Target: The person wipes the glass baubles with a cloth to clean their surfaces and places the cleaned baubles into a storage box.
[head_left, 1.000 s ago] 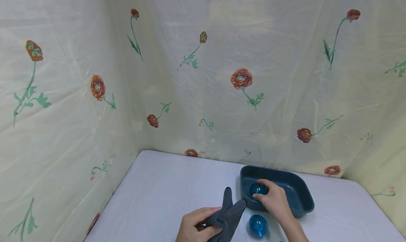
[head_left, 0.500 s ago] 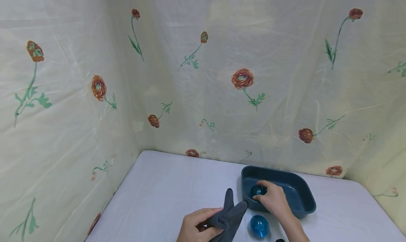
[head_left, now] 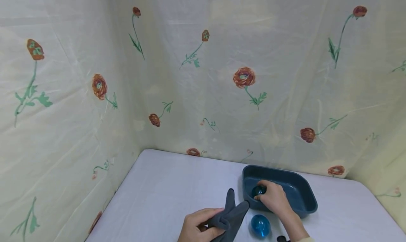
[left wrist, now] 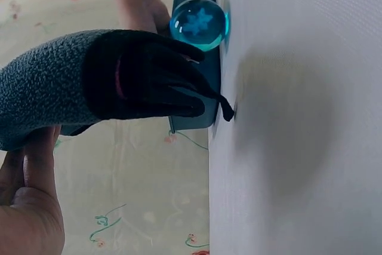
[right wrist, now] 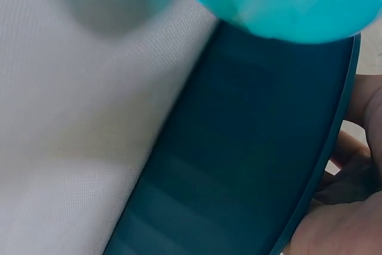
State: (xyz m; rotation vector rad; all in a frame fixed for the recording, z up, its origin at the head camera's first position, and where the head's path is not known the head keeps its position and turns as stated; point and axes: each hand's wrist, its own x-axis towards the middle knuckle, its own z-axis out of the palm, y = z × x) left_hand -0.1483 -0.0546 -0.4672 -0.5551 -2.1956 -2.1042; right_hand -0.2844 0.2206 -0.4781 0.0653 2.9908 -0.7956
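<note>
My left hand grips a grey glove-like fabric piece, whose two narrow ends stick out forward. In the left wrist view, this fabric piece has a fuzzy grey part and black finger-like ends. My right hand reaches into a dark teal tray and holds a dark blue ball between thumb and fingers; part of it is hidden. Just in front of the tray sits a second ball, clear blue, on the white table. A star-like shape shows inside this clear ball in the left wrist view.
The tray stands near the table's back edge, close to a flower-printed curtain that rises behind and on both sides. A small black object shows beside the right wrist. White cloth covers the table.
The ball in my right hand looks darker and slightly more covered than a second ago. Everything in view has shifted a little to the right. Both hands keep their holds.
</note>
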